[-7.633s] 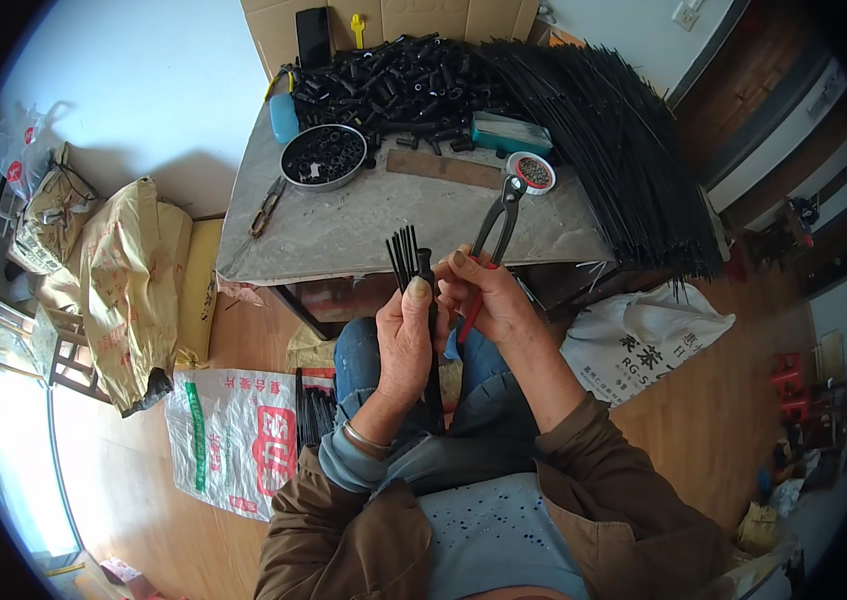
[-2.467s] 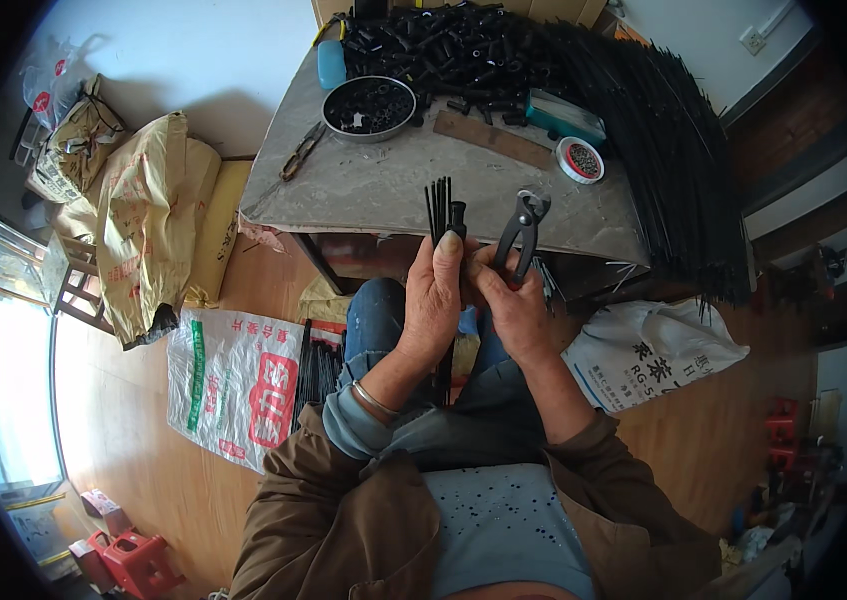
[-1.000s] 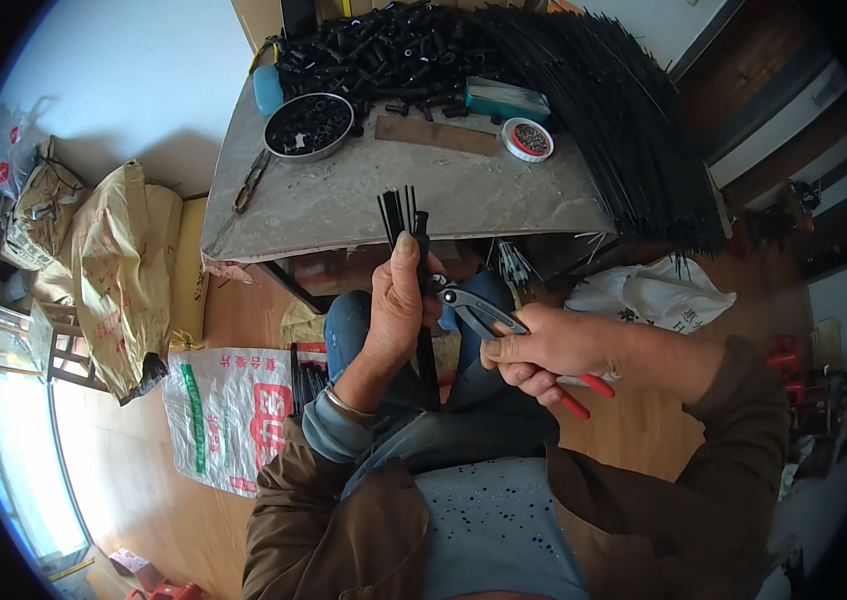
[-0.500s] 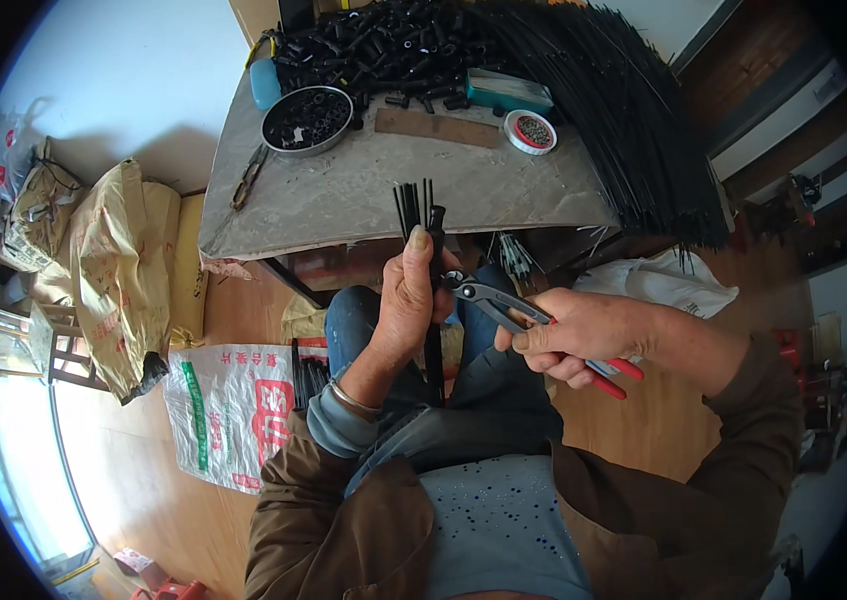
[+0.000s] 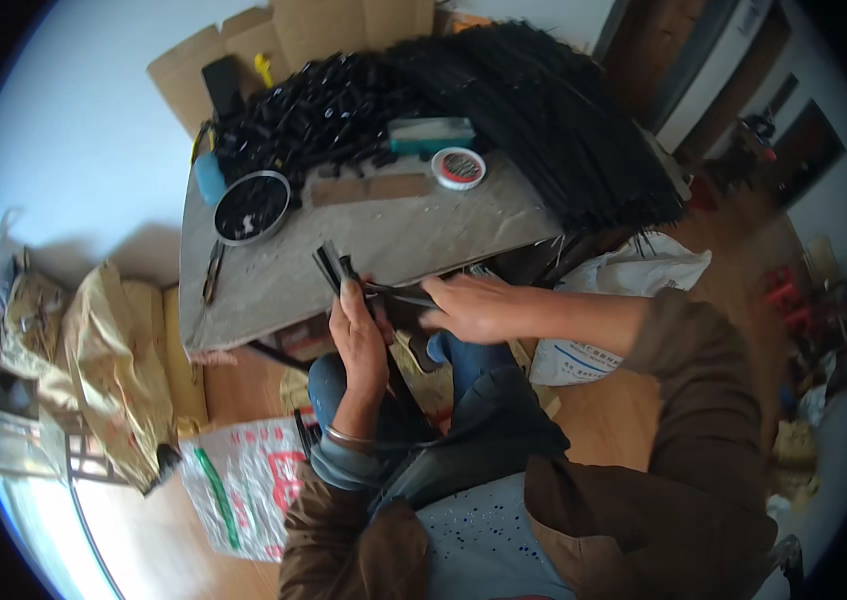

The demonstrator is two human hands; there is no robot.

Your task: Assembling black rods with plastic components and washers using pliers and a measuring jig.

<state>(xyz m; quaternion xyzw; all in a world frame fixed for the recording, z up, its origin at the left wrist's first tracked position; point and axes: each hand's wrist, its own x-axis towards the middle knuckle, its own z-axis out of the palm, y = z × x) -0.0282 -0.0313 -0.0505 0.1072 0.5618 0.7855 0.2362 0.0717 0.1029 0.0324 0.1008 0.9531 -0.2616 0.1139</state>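
"Who and where?"

"A person in a brown jacket (image 5: 583, 520) sits facing a grey counter (image 5: 343, 235), both hands raised just in front of its near edge."

"What is in the left hand (image 5: 358, 340)?"

"A bundle of slim black rods (image 5: 327, 264), with a thicker black piece (image 5: 346, 267) beside them. The fingers are closed around the bundle, thumb pointing up along it. The tips of the rods lean left above the fist."

"And the right hand (image 5: 473, 307)?"

"Blurred, but its fingers are curled around dark pincers (image 5: 401, 294) that reach across toward the left fist. Whether the heads grip anything cannot be told; how tightly the fingers squeeze cannot either."

"What lies on the counter?"

"A heap of short black tubes (image 5: 303, 120) at the back, with a broad spread of long black rods (image 5: 553, 140) on the right side, its ends hanging over the edge. Nearer the person are a round metal bowl (image 5: 289, 193) of small black parts, a flat brown strip (image 5: 368, 190), a teal box (image 5: 431, 135) and a round white tin (image 5: 460, 186). A slim hand tool (image 5: 212, 272) rests near the left edge."

"The floor?"

"Yellowish sacks (image 5: 113, 370) stand at the left; a white sack (image 5: 578, 360) sits at the right, below the counter."
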